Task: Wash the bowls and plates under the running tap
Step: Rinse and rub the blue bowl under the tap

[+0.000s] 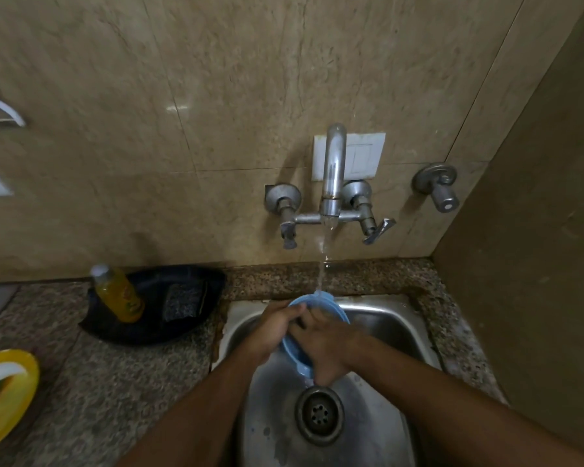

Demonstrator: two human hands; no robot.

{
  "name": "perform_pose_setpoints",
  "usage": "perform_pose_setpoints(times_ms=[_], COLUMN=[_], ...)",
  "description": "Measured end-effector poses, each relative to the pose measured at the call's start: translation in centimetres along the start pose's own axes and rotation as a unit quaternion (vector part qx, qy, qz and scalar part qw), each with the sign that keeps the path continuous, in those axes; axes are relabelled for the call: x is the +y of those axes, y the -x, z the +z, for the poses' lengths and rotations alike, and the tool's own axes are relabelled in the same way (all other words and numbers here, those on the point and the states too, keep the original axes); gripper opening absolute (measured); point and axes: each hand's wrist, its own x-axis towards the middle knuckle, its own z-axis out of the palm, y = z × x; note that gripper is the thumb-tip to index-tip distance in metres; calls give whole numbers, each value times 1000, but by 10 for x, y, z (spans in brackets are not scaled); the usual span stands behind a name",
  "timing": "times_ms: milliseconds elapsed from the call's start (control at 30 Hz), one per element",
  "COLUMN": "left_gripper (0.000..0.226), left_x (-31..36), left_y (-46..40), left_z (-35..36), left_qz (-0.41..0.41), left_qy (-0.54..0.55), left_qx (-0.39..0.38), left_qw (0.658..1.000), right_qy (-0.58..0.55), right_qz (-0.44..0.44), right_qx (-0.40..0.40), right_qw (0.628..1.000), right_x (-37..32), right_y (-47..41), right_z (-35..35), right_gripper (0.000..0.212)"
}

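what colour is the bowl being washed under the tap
Light blue: the bowl is clearest in the head view, held in both hands over the sink.

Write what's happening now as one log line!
step: rinsing | item: blue bowl under tap stream | left hand: holds bowl | right hand: holds bowl | place: sink

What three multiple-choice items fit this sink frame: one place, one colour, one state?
1. Where is the yellow bottle?
A. In the dark tray left of the sink
B. In the sink
C. On the tap

2. What colour is the bowl in the hands?
A. Red
B. Blue
C. White

3. What state is the tap in?
A. Off
B. Running
C. Hidden

Key: 1 A, it stands in the tray; 2 B, its blue rim shows between left hand and right hand; 3 B, a stream falls onto the bowl.
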Motion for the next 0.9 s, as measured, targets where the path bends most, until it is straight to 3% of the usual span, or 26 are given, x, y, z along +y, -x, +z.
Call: perform_pose_setpoints(times_ms=[100,167,233,333,433,500,600,667,767,833,900], left_gripper=[46,54,45,33,33,38,37,53,79,84,76], left_x=[-6,-8,-10,-11,-3,2,-1,-6,-15,-19,-26], left_y=[0,2,5,10,12,14,16,22,35,41,42], left_z=[-12,-15,-13,-5,-1,0,-1,-2,-5,-9,-14], left_qz=[1,6,1,-3,45,109,243,305,324,318,369], left_qy=[29,23,0,2,42,8,-190,-332,-486,-538,-576], left_qx=[-2,-3,-1,5,-4,2,61,86,102,115,151], left_qw=[1000,1000,1000,1000,998,994,949,889,805,772,713], right_qy=[-90,-196,-265,-211,-247,-285,-360,-475,-627,-715,-795], right_qz=[-22,-35,-18,63,119,159,251,306,326,334,308], right_qx=[-8,-56,-64,39,148,269,394,372,298,248,213], right_qw=[996,978,962,975,950,906,808,736,641,561,478], right_x=[-8,-7,0,10,18,21,17,14,13,8,1], right_y=[5,15,24,17,14,25,43,43,32,31,34], right_z=[3,-5,-15,-21,-13,-4,21,33,35,32,33], right_gripper=[107,83,50,41,37,30,27,26,26,25,28])
